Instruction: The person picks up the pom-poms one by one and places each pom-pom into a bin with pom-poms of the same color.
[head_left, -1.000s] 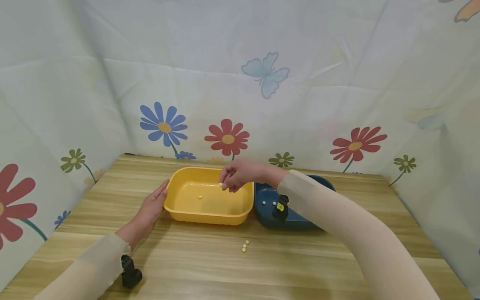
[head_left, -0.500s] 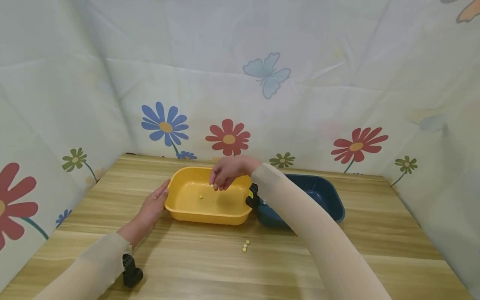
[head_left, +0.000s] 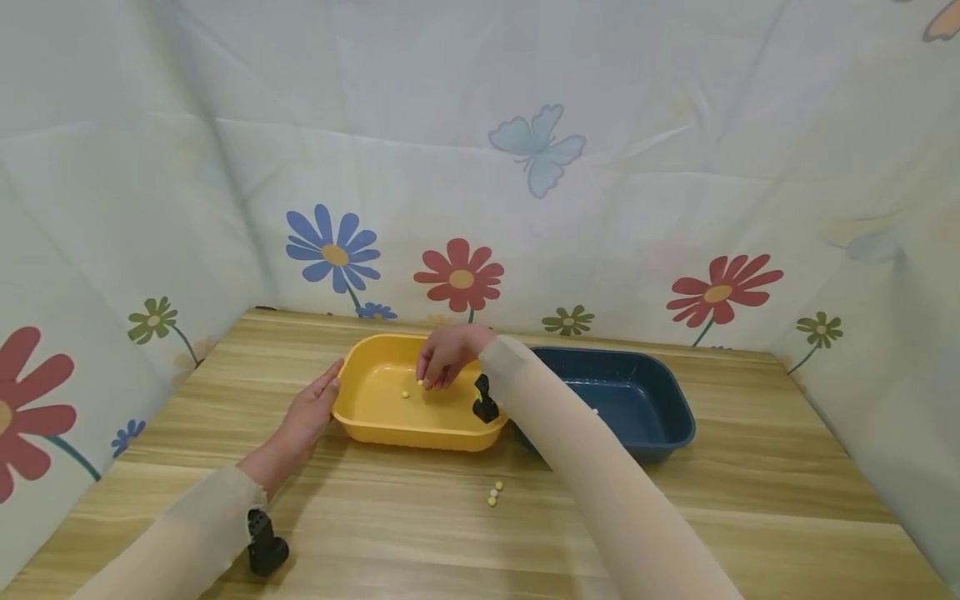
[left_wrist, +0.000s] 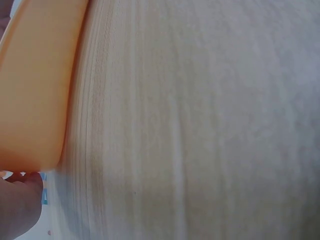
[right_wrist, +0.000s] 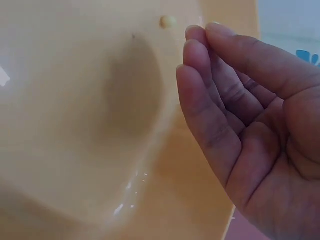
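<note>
1. Yellow bead [head_left: 406, 394] lies on the floor of the yellow tub [head_left: 375, 421], which sits left of centre on the table [head_left: 675, 517].
2. Your left hand [head_left: 307, 410] rests flat against the tub's left wall with its fingers straight; keeping it there should stop the tub sliding.
3. Your right hand [head_left: 444, 358] hangs over the tub with its fingertips [right_wrist: 196, 37] bunched. A pale speck shows at them in the head view; I cannot tell whether it is a pinched bead.
4. If it is, lower the hand close to the floor before you let go, so the bead does not bounce out.
5. Counted left to right: one bead in the yellow tub, three loose beads [head_left: 493, 494] on the table in front, at least one pale bead [head_left: 595, 411] in the blue tub [head_left: 660, 433]; two tubs.
</note>
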